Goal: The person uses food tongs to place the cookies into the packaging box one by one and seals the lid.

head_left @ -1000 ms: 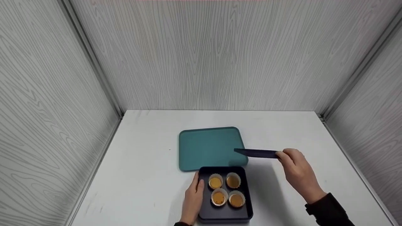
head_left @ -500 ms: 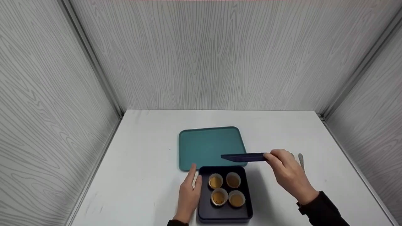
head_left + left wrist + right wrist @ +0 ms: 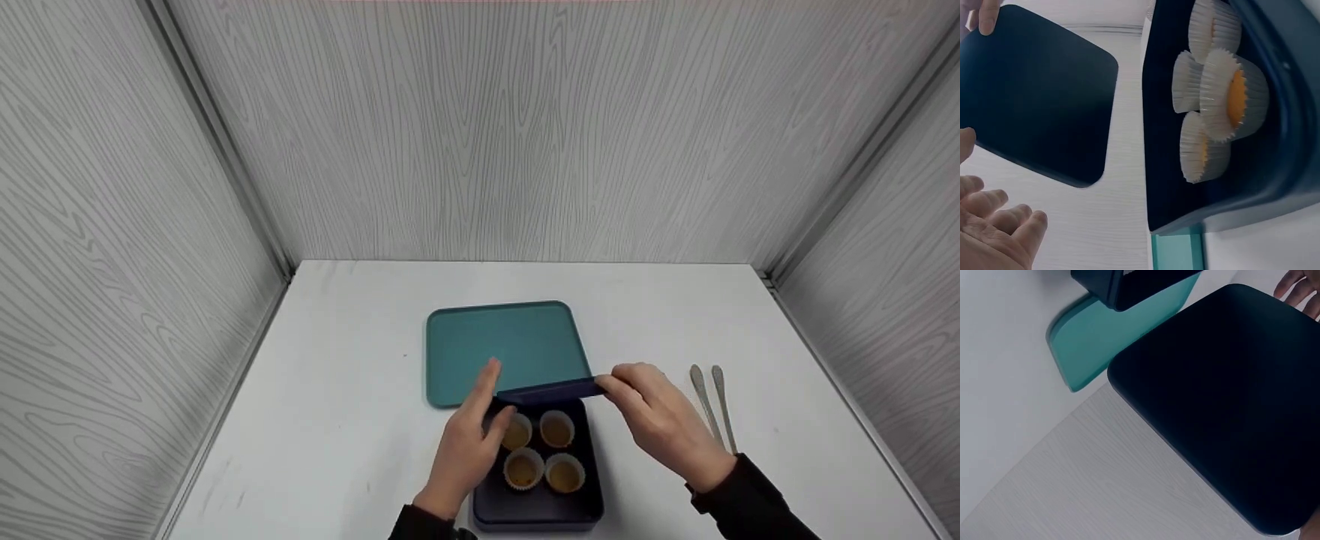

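My right hand [image 3: 664,424] pinches one edge of a dark navy lid [image 3: 551,392], which it holds tilted over the far end of a navy box [image 3: 536,511]. Inside that box sit several small cakes [image 3: 523,469] with orange-yellow tops, in white fluted paper cups; the lid and my left hand partly cover the far ones. My left hand [image 3: 463,450] is over the box's left side, fingers extended, beside the lid's left end. In the left wrist view its thumb tip is right at the lid's edge, and the other fingers [image 3: 1027,228] are loosely bent with nothing in them.
A teal tray [image 3: 502,345] lies flat behind the box, its near edge close to it. To the right are two metal cutlery handles [image 3: 701,390], their lower ends hidden by my right arm. Wood-grain panels [image 3: 480,135] enclose the white table [image 3: 337,450].
My right hand has brought the lid left and lower, over the box. My left hand has let go of the box's side and risen toward the lid. The cutlery has come into view.
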The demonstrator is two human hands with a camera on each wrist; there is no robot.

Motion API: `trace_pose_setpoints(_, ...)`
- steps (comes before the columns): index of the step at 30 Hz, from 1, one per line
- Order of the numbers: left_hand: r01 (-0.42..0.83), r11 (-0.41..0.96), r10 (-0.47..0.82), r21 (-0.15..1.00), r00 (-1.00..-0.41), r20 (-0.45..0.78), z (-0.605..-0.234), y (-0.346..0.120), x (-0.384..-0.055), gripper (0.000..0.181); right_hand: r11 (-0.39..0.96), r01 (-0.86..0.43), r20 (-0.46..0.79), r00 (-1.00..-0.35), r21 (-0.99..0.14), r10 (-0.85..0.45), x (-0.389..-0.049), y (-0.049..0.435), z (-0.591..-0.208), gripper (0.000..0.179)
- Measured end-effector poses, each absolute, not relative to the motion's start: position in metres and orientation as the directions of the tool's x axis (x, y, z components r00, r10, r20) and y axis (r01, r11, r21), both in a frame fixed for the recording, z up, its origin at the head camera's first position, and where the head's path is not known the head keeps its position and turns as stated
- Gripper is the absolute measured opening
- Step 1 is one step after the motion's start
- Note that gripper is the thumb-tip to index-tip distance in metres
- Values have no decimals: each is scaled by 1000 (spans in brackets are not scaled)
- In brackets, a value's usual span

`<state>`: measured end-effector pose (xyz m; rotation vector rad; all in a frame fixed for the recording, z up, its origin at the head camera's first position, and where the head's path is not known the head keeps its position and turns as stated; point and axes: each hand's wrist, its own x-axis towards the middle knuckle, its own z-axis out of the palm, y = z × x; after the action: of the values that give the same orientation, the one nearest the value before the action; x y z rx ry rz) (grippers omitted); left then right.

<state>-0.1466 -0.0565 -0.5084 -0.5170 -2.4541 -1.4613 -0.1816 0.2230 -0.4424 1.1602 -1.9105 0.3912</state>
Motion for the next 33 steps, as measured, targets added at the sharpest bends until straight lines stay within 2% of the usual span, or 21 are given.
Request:
trace_pose_setpoints(9,534,481,213,695,-840,499,-505,-55,-149,53,491,-855,789,-183,167,-587,-183,213,-444,29)
trace_pose_setpoints(14,540,492,181,682,-831,527,-504,-56,-152,37,508,-845,794,-190,168,-578,-186,212,-445,28)
trace_pose_setpoints(17,533,509,172,676,-833,527,-503,-57,-153,37,528,-836,799,-213,148,-562,-189,212,-447,28)
trace_pose_setpoints(23,536,481,167,693,-833,528,-504,-61,-157,38,548,-836,824,-298,18,-482,-197,212,-450,30)
trace_pose_setpoints(29,614,408,139,676,-774,618,-505,-67,-162,34,476,-842,823,-447,-254,-351,-205,217,-452,37)
trace_pose_setpoints(33,630,367,122,684,-762,636,-502,-71,-166,25,404,-803,782,-562,-439,-267,-209,219,-456,54)
